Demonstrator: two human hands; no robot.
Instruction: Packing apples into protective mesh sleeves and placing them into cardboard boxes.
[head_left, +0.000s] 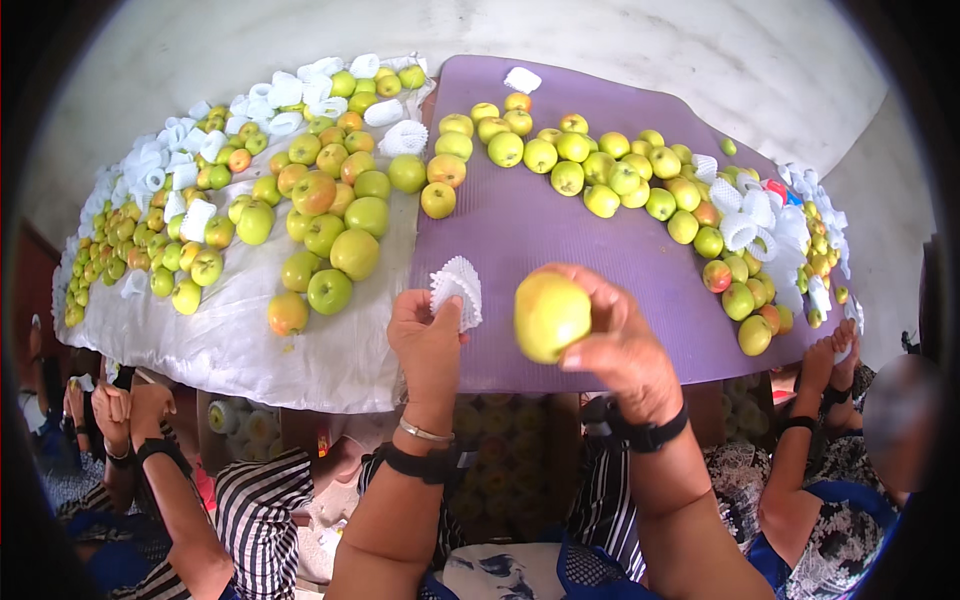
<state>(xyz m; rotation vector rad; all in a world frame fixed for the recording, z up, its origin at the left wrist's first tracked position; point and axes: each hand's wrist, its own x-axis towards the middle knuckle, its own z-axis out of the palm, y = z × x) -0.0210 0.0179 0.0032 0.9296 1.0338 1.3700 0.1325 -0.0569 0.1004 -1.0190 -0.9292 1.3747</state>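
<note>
My left hand (431, 330) pinches a white foam net sleeve (459, 291) between thumb and fingers, over the near edge of the purple ribbed mat (495, 247). To its right, my right hand (622, 337) holds a yellow-green apple (553, 315) raised above the mat, thumb at its lower side and fingers behind it. The apple and the sleeve are apart. Beyond my hands a curved band of loose green and yellow apples (598, 167) lies across the mat. Larger apples (355, 253) rest left of my left hand on a pale plastic sheet (240, 307).
Foam sleeves (161, 161) and small apples (127, 244) are heaped at the left; more sleeves (750, 214) lie at the right. Co-workers' hands are at the far left (112, 412) and right (829, 356). Below the table edge stands a box of wrapped apples (251, 427).
</note>
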